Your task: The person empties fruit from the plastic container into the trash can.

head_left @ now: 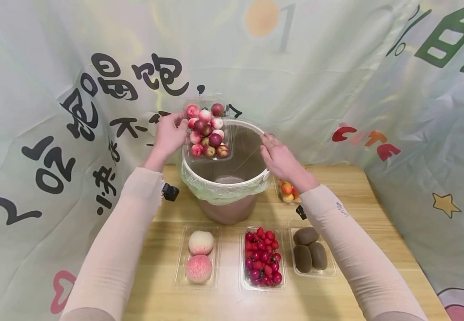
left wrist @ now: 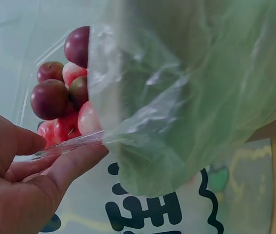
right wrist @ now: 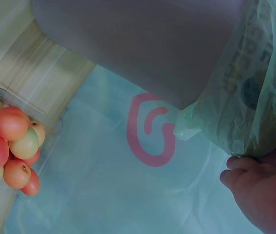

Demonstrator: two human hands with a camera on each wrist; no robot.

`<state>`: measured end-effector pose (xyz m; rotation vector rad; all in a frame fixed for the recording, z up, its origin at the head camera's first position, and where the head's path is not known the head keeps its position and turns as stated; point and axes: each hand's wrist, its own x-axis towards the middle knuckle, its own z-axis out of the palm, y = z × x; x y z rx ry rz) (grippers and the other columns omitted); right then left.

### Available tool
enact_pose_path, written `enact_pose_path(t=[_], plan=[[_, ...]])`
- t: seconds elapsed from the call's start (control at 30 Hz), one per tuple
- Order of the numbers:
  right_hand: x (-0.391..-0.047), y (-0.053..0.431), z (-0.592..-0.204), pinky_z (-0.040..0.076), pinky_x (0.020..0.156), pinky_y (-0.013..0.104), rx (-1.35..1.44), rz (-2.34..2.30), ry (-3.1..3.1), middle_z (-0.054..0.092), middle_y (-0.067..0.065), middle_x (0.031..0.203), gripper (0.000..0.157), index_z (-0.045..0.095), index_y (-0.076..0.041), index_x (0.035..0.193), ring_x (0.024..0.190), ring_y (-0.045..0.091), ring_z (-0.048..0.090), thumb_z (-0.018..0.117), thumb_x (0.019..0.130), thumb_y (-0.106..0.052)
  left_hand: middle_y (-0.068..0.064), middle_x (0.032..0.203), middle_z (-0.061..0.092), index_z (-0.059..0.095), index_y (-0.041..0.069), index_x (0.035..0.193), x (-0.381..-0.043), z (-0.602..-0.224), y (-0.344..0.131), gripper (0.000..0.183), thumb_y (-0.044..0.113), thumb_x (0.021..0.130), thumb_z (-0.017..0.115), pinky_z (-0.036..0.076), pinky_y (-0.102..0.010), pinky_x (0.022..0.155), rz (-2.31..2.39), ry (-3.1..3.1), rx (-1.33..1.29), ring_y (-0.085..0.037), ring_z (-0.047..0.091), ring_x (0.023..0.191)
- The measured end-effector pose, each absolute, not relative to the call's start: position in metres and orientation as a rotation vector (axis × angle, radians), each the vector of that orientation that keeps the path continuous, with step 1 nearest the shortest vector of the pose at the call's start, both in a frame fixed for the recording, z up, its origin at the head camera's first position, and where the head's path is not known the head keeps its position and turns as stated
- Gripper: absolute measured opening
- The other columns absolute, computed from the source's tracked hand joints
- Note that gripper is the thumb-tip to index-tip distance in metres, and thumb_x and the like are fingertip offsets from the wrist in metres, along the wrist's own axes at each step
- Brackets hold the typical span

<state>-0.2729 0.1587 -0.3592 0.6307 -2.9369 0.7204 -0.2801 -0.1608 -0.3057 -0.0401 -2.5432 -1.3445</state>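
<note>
My left hand pinches the left edge of a clear plastic tray filled with small red, pink and dark purple fruits that look like plums. Tilted, the tray overlaps the left rim of a brown trash can with a white ring and a green liner bag. In the left wrist view, thumb and fingers hold the tray's edge, while the liner hides part of the fruit. My right hand grips the can's right rim, its fingers by the liner outside.
In front of the can, clear trays hold two peaches, strawberries and cherries, and kiwis. Another tray of orange-red fruits stands right of the can, partly behind my right arm. Printed cloth surrounds the wooden table.
</note>
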Motion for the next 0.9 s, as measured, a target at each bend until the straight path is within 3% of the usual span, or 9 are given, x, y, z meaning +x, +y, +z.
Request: enact_pose_path(t=[0.13, 0.37, 0.5, 0.7, 0.9], plan=[[-0.2735, 0.1588, -0.3605, 0.016, 0.134, 0.050, 0.639, 0.721, -2.927, 0.023, 0.025, 0.172, 0.057, 0.029, 0.005, 0.163, 0.161, 0.042, 0.022, 0.032, 0.114, -0.025, -0.022, 0.108, 0.074, 0.071, 0.000, 0.130, -0.2802, -0.3100, -0.1594, 0.035, 0.017, 0.106, 0.052, 0.052, -0.034, 0.082, -1.288, -2.523, -0.035, -0.027, 0.066, 0.093], [-0.2738, 0.1596, -0.3618, 0.017, 0.134, 0.049, 0.638, 0.709, -2.920, 0.024, 0.025, 0.172, 0.058, 0.030, 0.005, 0.162, 0.161, 0.042, 0.023, 0.030, 0.114, -0.027, -0.022, 0.105, 0.074, 0.069, -0.001, 0.133, -0.2793, -0.3118, -0.1566, 0.035, 0.016, 0.108, 0.052, 0.050, -0.020, 0.062, -1.338, -2.492, -0.057, -0.009, 0.063, 0.064], [-0.2742, 0.1598, -0.3624, 0.017, 0.134, 0.049, 0.640, 0.708, -2.918, 0.024, 0.025, 0.172, 0.058, 0.031, 0.005, 0.162, 0.161, 0.042, 0.023, 0.031, 0.114, -0.026, -0.022, 0.113, 0.076, 0.066, 0.001, 0.139, -0.2778, -0.3126, -0.1545, 0.037, 0.017, 0.108, 0.053, 0.048, -0.018, 0.063, -1.323, -2.467, -0.065, -0.001, 0.058, 0.058], [-0.2747, 0.1599, -0.3630, 0.017, 0.134, 0.050, 0.641, 0.714, -2.917, 0.025, 0.025, 0.172, 0.057, 0.031, 0.006, 0.162, 0.161, 0.042, 0.024, 0.031, 0.114, -0.025, -0.019, 0.119, 0.077, 0.068, 0.004, 0.139, -0.2751, -0.3140, -0.1511, 0.037, 0.018, 0.107, 0.055, 0.048, -0.023, 0.070, -1.281, -2.433, -0.068, -0.004, 0.057, 0.062], [-0.2752, 0.1591, -0.3624, 0.017, 0.133, 0.051, 0.648, 0.704, -2.913, 0.026, 0.027, 0.171, 0.057, 0.031, 0.007, 0.161, 0.161, 0.042, 0.024, 0.031, 0.114, -0.025, -0.020, 0.122, 0.076, 0.068, 0.005, 0.139, -0.2759, -0.3165, -0.1509, 0.036, 0.018, 0.108, 0.055, 0.052, -0.030, 0.074, -1.286, -2.404, -0.083, -0.015, 0.065, 0.073]])
